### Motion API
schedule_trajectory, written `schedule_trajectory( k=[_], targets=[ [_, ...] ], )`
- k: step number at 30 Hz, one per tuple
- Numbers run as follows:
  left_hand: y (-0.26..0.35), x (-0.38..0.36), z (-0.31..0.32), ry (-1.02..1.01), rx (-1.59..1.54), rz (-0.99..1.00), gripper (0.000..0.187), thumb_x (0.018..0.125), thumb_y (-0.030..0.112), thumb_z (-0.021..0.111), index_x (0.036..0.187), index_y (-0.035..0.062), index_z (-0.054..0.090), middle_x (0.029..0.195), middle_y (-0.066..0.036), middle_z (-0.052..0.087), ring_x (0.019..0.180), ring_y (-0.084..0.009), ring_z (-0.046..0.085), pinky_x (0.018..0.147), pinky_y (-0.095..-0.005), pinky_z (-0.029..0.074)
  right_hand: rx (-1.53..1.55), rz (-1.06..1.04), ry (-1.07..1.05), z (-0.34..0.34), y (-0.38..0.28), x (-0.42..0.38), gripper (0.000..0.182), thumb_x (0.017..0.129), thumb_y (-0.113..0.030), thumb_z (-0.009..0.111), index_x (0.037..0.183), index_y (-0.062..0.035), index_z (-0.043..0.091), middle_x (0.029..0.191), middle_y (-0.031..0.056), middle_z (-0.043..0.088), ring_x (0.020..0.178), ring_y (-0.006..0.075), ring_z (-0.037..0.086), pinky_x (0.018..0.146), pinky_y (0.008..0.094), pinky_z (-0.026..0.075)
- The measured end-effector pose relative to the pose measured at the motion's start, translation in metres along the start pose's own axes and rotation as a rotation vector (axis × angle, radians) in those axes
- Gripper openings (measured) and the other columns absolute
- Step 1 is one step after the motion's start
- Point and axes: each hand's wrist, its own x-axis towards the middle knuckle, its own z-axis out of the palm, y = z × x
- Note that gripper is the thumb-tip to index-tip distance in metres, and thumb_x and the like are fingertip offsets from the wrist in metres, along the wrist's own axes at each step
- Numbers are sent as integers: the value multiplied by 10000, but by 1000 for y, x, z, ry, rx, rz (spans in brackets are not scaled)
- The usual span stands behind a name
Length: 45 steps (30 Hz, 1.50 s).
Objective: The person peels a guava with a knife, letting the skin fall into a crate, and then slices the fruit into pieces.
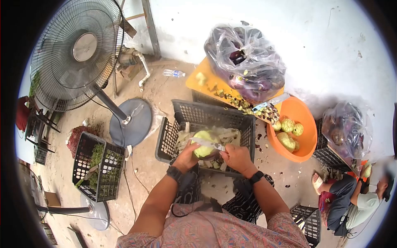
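Above a black crate [164, 144] filled with pale peel strips [186, 136], my left hand [187, 158] is closed around a round eggplant [202, 152]. Its upper side is peeled to pale green, while dark purple skin shows underneath. My right hand [238, 158] grips a knife [211, 144], the handle mostly hidden in the fist. The blade lies across the top of the eggplant, pointing left, and looks slightly blurred.
An orange basin [304, 142] of peeled eggplants stands to the right. Bagged eggplants [248, 62] and a blue-handled knife [260, 106] lie on a yellow board [202, 78]. A fan [118, 109] and a crate of greens [99, 173] are left; a person [364, 202] sits right.
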Motion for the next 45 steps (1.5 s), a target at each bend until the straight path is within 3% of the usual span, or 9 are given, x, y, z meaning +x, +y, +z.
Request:
schedule_trajectory(
  k=[12, 19, 27, 42, 45],
  targets=[
    [2, -3, 15, 6, 121, -1, 522, 882, 276, 580, 1327, 38, 447, 1289, -119, 551, 1193, -269, 525, 1053, -415, 376, -30, 54, -39, -9, 7, -6, 280, 835, -359, 633, 775, -110, 522, 622, 83, 576, 561, 295, 591, 508, 409, 466],
    [5, -9, 20, -28, 17, 19, 503, 882, 254, 583, 1308, 21, 451, 1272, -128, 555, 1168, -243, 538, 1011, -378, 418, -22, 92, -4, -8, 11, -12, 287, 837, -356, 627, 762, -100, 522, 644, 94, 583, 592, 308, 597, 527, 414, 464],
    [2, -7, 15, -56, 92, 14, 556, 829, 133, 635, 1323, 91, 387, 1232, -94, 523, 1155, -239, 524, 998, -380, 426, -30, 103, 20, -5, -3, -14, 287, 835, -351, 632, 763, -100, 513, 625, 94, 571, 581, 303, 590, 519, 415, 459],
    [1, -7, 8, -76, 75, -16, 594, 846, 144, 610, 1375, 93, 345, 1281, -101, 507, 1176, -246, 521, 1004, -388, 426, -54, 66, 39, 5, 2, -15, 288, 850, -346, 629, 790, -95, 501, 611, 85, 571, 559, 280, 589, 499, 397, 449],
    [3, -9, 9, -98, 58, 19, 584, 844, 166, 607, 1364, 79, 356, 1279, -103, 511, 1180, -248, 520, 1011, -383, 424, -46, 123, -35, 5, 7, -17, 285, 843, -344, 634, 787, -96, 505, 623, 96, 581, 574, 293, 597, 507, 409, 453]
  ],
)
